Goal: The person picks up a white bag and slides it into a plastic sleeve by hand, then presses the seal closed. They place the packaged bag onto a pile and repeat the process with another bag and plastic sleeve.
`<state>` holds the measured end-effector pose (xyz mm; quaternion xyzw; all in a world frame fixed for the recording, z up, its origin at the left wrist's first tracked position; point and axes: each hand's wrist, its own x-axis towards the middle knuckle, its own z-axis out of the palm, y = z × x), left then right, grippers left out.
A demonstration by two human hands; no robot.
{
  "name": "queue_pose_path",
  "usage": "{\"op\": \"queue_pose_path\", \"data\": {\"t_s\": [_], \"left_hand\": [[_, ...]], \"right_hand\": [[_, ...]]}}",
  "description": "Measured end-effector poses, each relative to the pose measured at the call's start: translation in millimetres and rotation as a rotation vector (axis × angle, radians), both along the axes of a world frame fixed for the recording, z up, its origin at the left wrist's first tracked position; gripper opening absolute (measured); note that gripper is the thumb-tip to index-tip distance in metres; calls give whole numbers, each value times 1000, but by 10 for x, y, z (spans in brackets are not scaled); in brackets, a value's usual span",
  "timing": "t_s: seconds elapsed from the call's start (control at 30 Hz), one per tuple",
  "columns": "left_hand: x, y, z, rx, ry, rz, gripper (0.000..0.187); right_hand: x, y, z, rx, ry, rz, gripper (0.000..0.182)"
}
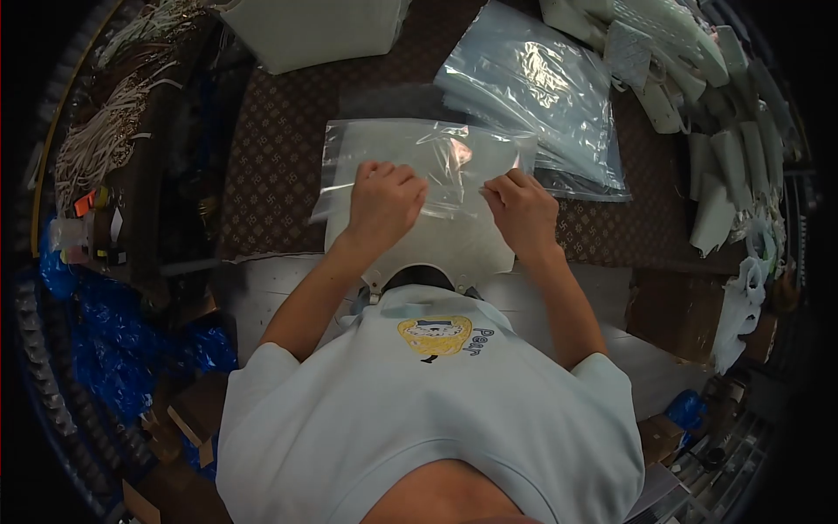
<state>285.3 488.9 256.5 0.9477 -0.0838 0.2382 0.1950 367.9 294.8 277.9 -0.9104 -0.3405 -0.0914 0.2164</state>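
Observation:
A clear plastic bag [454, 153] lies over a pale cream piece that looks like a handbag [436, 237], near the table's front edge. My left hand [387, 203] is closed on the plastic's near edge, left of the middle, with its fingers curled down. My right hand [524, 210] pinches the plastic near its right side, thumb and fingertips together. Metal fittings show at the cream piece's near corner. What lies under my curled fingers is hidden.
A stack of clear plastic bags [546, 96] lies on the patterned tablecloth [279, 175]. Another cream bag [314, 31] stands at the far edge. Cream pieces [711, 175] pile up on the right. Straps [100, 144] hang at the left, above blue plastic [113, 341]. A cardboard box [672, 314] sits at the right.

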Motion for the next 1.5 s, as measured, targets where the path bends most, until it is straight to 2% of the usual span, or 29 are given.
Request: {"op": "queue_pose_path", "data": {"t_s": [0.17, 0.23, 0.27, 0.3, 0.37, 0.43, 0.5, 0.57, 0.63, 0.67, 0.7, 0.73, 0.77, 0.8, 0.83, 0.87, 0.9, 0.93, 1.07, 1.1, 1.13, 1.17, 1.23, 1.3, 1.33, 1.37, 1.4, 1.47, 1.5], "left_hand": [[-95, 499, 59, 204, 124, 217, 6], [-191, 875, 38, 420, 247, 395, 12], [-265, 1048, 30, 424, 247, 393, 12], [-322, 1213, 27, 395, 357, 475, 19], [-269, 1321, 62, 364, 456, 563, 25], [-55, 1442, 125, 185, 937, 672, 39], [266, 1675, 103, 99, 839, 693, 50], [467, 1661, 563, -313, 487, 660, 48], [461, 1548, 904, -696, -240, 444, 41], [404, 1427, 946, -696, -238, 444, 41], [327, 1280, 981, -729, -480, 385, 38], [316, 1221, 1007, -754, -729, 318, 36], [369, 1256, 736, -991, -541, 296, 37], [460, 1224, 534, -1253, -366, 359, 36], [556, 1194, 313, -1507, -172, 422, 36], [671, 1293, -32, -1730, -115, 383, 36], [797, 1405, -366, -1949, -59, 334, 38], [886, 1431, -607, -1940, -33, 325, 41], [1013, 1478, -1145, -1904, 100, 340, 48], [1003, 1519, -1372, -1905, 97, 337, 48], [964, 1587, -1637, -1834, 262, 409, 51], [932, 1619, -1768, -1756, 423, 479, 53], [862, 1547, -1671, -1703, 459, 506, 56], [714, 1404, -1431, -1650, 497, 545, 59], [653, 1315, -1208, -1517, 544, 655, 63], [598, 1257, -1067, -1380, 589, 758, 68], [524, 1232, -1023, -1384, 585, 762, 68], [388, 1214, -977, -673, 717, 850, 65], [368, 1207, -963, -675, 718, 857, 65]], "right_hand": [[349, -218, 52, -127, -51, 1, 10], [577, -403, 102, -190, -67, -49, 11], [674, -534, 131, -255, -30, -145, 13], [761, -625, 151, -320, 4, -242, 15], [905, -703, 72, -389, 24, -257, 18], [1036, -657, 9, -462, 57, -272, 20], [1303, -515, -25, -674, 27, -390, 29], [1482, -483, 225, -337, -59, -418, 33], [1416, -474, 635, 301, -189, -229, 31], [1517, -655, 562, 638, -25, -123, 26], [1491, -637, 462, 639, -25, -123, 26], [1435, -587, 356, 919, 73, -109, 25], [1375, -519, 257, 1199, 172, -89, 24], [1282, -434, 168, 1179, 480, -135, 27], [1369, -436, -110, 1274, 764, -184, 29], [1487, -423, -441, 1352, 1052, -230, 32], [1534, -327, -666, 1508, 1113, -225, 33], [1540, -227, -863, 1666, 1175, -222, 34], [1551, -142, -1572, 1707, 1250, -254, 39], [1579, -215, -1914, 1602, 1281, -246, 40], [1578, -261, -2081, 1494, 1310, -238, 42], [1522, -247, -2007, 1490, 1310, -234, 42], [1364, -210, -1812, 801, 1201, -580, 50], [1308, -215, -1816, 862, 1302, -528, 49], [1300, -206, -1813, 931, 1397, -474, 48], [1295, -216, -1814, 924, 1397, -468, 48], [1283, -248, -1831, 944, 1345, -431, 49], [1285, -326, -1909, 959, 1299, -391, 51], [1282, -345, -1886, 710, 1037, -445, 51]]}}
